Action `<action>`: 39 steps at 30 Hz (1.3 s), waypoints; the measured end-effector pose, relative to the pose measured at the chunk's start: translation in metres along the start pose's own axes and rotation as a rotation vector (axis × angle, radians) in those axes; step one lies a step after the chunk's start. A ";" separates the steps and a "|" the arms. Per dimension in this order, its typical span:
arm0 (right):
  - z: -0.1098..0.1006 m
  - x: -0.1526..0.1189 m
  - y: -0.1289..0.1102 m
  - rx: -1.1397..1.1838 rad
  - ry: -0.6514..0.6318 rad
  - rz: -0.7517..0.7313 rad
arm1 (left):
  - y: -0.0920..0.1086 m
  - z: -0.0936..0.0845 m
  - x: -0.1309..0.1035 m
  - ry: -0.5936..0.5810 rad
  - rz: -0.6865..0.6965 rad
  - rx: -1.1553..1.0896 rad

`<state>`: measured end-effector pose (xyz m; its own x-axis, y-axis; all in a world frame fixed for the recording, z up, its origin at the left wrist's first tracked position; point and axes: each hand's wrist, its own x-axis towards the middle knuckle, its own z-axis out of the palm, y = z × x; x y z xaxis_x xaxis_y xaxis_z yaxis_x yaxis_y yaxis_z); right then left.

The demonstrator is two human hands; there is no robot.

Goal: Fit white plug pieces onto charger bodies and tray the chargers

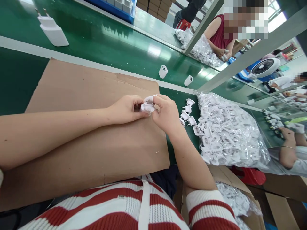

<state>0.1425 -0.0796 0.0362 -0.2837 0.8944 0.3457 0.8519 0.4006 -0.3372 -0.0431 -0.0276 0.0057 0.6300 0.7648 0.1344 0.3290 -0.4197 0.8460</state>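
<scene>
Both hands meet over the cardboard sheet (96, 86) near its right end. Between them is a small white plastic charger part (147, 108), partly covered by the fingers. My left hand (123, 110) pinches it from the left with thumb and fingers. From the other side my right hand (166, 113) grips its upper right edge with bent fingers. Just right of my right hand lie several loose white plug pieces (187, 115) with pins. Behind them a clear plastic bag (227, 131) bulges with many similar white pieces.
A white plug adapter (52, 30) rests at the far left on the green belt (115, 44). Two small white housings (163, 72) stand farther right. A metal post (203, 25) rises beyond. Co-workers sit across and to the right; an open carton (227, 179) is below.
</scene>
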 end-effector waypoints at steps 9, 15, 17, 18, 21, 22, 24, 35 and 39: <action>0.014 -0.004 0.004 0.233 0.065 0.178 | -0.001 0.002 -0.001 0.040 -0.082 0.056; 0.002 0.002 0.041 0.490 0.229 0.344 | -0.001 -0.026 0.027 0.073 -0.189 0.067; -0.007 0.002 0.066 0.298 0.355 0.495 | -0.009 -0.044 0.049 0.223 -0.226 0.138; -0.010 0.001 0.078 0.178 0.374 0.590 | -0.017 -0.055 0.061 0.299 -0.249 0.184; -0.011 -0.005 0.108 -0.091 0.265 0.824 | -0.044 -0.087 0.092 0.484 -0.303 0.294; -0.009 -0.007 0.113 -0.133 0.218 0.850 | -0.053 -0.097 0.100 0.512 -0.326 0.325; -0.005 -0.009 0.119 -0.168 0.181 0.826 | -0.067 -0.111 0.112 0.516 -0.387 0.377; 0.000 0.005 0.113 0.290 0.428 0.488 | -0.046 -0.076 0.139 0.309 0.081 0.842; 0.004 0.009 0.099 0.802 0.485 0.473 | -0.053 -0.074 0.171 -0.044 -0.028 0.853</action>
<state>0.2226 -0.0308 0.0023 0.3598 0.8897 0.2809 0.2378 0.2037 -0.9497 -0.0051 0.1617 0.0220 0.6347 0.7681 0.0846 0.7508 -0.6388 0.1682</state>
